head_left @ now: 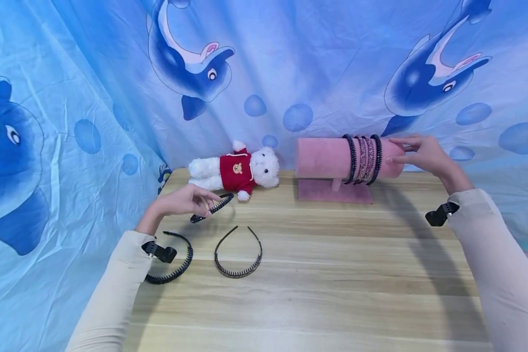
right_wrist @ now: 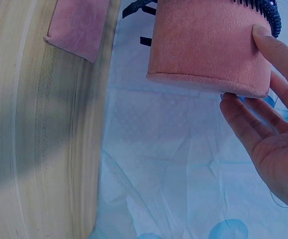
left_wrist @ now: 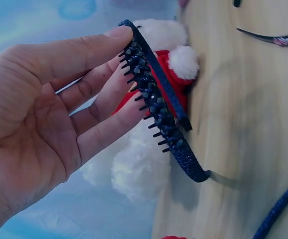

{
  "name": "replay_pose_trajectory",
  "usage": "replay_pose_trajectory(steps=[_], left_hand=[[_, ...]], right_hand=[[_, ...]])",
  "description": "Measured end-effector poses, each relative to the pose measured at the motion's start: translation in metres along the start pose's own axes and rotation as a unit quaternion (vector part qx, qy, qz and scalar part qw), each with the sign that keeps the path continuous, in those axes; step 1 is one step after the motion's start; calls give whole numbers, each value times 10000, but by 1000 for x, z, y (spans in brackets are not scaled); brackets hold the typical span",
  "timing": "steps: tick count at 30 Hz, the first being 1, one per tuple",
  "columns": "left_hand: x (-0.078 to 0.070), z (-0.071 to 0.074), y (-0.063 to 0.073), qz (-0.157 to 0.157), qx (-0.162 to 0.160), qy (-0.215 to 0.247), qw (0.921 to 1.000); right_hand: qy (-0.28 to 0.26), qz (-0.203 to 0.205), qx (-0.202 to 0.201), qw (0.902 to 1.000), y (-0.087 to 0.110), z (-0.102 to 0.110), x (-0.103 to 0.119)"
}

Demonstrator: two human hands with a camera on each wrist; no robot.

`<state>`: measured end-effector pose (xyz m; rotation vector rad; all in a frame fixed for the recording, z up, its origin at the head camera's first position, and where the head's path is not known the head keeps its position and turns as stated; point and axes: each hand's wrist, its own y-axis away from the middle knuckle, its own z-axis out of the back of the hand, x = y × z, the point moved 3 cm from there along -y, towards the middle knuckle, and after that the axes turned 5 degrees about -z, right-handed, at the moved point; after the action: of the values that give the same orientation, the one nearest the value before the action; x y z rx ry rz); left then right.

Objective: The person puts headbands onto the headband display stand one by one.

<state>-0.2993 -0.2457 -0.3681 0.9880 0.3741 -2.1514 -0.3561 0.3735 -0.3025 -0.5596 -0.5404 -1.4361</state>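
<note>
My left hand (head_left: 182, 201) pinches a dark navy toothed headband (left_wrist: 156, 102) between thumb and fingers, holding it above the table. In the left wrist view its comb teeth face the palm. At the back right, a pink plush headband stand (head_left: 321, 159) carries several headbands: a dark one (head_left: 350, 159) on each side of glittery pink ones (head_left: 365, 159). My right hand (head_left: 427, 154) holds the right end of the roll, thumb on its front surface and fingers around the far side. Fingertips behind the roll are partly hidden in the right wrist view.
A black headband (head_left: 185, 264) lies below the left wrist, partly covered by the sleeve. Beside it rests a thin toothed headband (head_left: 239, 275). A white teddy bear (head_left: 264, 166) in a red top lies along the back edge. Blue dolphin-print cloth (head_left: 268, 58) hangs behind the wooden table (head_left: 317, 293).
</note>
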Motion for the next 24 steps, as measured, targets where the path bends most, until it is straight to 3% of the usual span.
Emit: replay_pose_trajectory(steps=[7, 11, 24], left_hand=[[-3, 6, 1, 20, -337, 450, 9984], [-5, 8, 0, 48, -515, 407, 9978], [-19, 11, -11, 53, -587, 513, 9969]], right_hand=[[-5, -51, 23, 10000, 0, 0, 0], [-16, -70, 48, 10000, 0, 0, -1], [-45, 11, 12, 10000, -1, 0, -1]])
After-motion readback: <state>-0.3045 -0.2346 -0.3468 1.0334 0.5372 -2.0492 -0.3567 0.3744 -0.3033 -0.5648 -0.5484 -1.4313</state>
